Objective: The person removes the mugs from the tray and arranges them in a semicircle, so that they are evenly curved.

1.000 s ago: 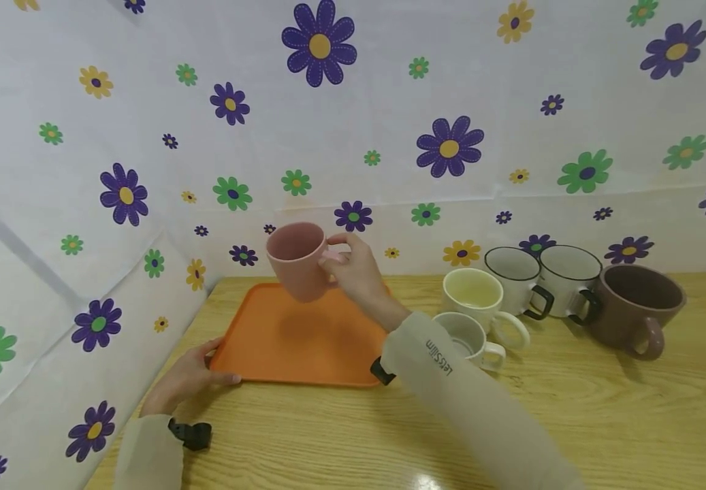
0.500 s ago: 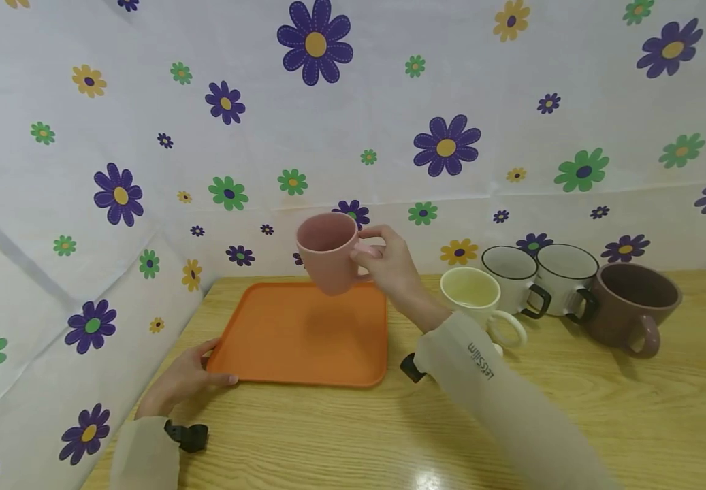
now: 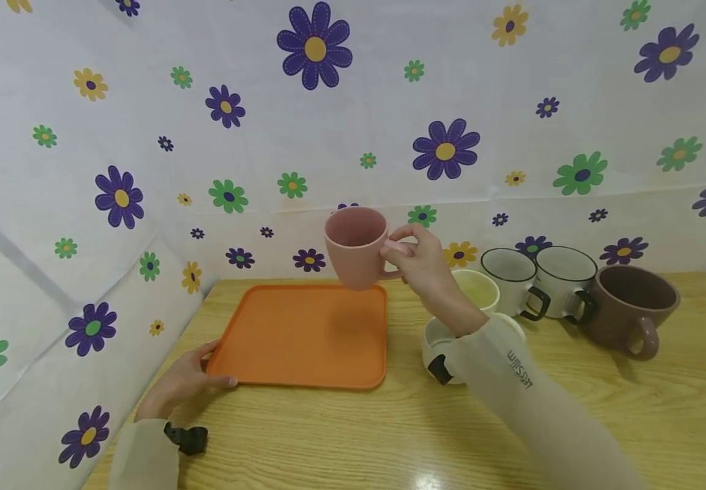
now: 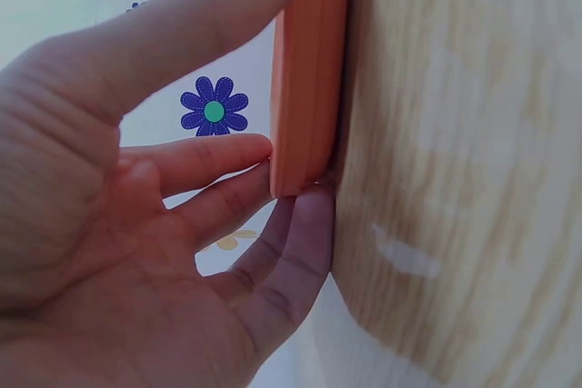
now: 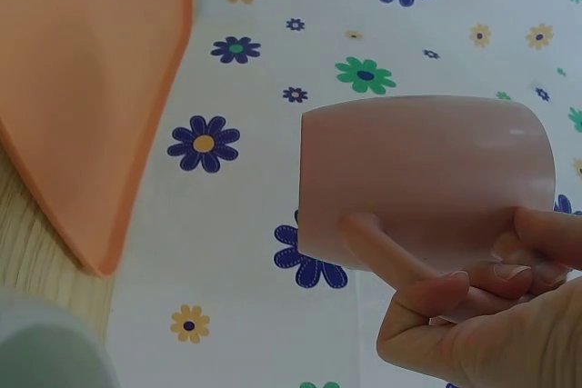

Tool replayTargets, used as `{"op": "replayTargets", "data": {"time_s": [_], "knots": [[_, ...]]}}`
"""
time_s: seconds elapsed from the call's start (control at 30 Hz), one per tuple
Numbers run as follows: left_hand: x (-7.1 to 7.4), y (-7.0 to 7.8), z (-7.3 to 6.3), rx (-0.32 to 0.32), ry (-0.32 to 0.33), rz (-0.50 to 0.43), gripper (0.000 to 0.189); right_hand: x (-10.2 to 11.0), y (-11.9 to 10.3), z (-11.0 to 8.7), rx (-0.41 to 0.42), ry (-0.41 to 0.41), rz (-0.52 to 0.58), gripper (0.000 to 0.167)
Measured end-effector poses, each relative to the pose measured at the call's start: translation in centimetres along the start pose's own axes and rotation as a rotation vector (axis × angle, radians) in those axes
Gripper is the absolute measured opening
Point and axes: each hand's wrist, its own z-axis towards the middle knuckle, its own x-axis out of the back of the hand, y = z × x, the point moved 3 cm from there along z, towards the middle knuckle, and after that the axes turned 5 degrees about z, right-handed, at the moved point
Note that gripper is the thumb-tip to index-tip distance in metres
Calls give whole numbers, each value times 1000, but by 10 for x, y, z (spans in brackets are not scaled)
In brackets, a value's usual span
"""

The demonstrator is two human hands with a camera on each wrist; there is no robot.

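Observation:
My right hand (image 3: 429,269) pinches the handle of a pink mug (image 3: 357,252), lifted above the table near the tray's back right corner. The mug is nearly upright, its rim tipped slightly. In the right wrist view, fingers and thumb close on the handle of the pink mug (image 5: 427,174). An orange tray (image 3: 303,337) lies flat on the table. My left hand (image 3: 184,378) holds its near left corner, thumb along the front rim. In the left wrist view, several fingertips touch the side of the tray (image 4: 309,88).
Right of the tray stand a small white cup (image 3: 432,344), partly behind my right wrist, and a pale yellow cup (image 3: 481,292). Beyond are two white mugs, a left one (image 3: 506,279) and a right one (image 3: 564,279), then a brown mug (image 3: 619,313). A flowered cloth (image 3: 365,102) hangs behind.
My right hand has carried the pink mug rightward and slightly up, from above the tray's middle to above its right side. My left hand has stayed at the tray's corner.

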Motion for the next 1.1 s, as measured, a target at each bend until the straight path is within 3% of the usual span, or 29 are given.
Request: {"op": "replayTargets", "data": {"time_s": [0.53,0.87,1.1], "knots": [[-2,-3,1,20,-1,-1,102,44,-10,-20,15,-6,19,21],[0,-2,0,24,-12,-1,104,72,-18,-31,19,18,-104,26],[-1,-3,1,18,-7,8,103,90,-20,-40,42,44,-96,21]]}}
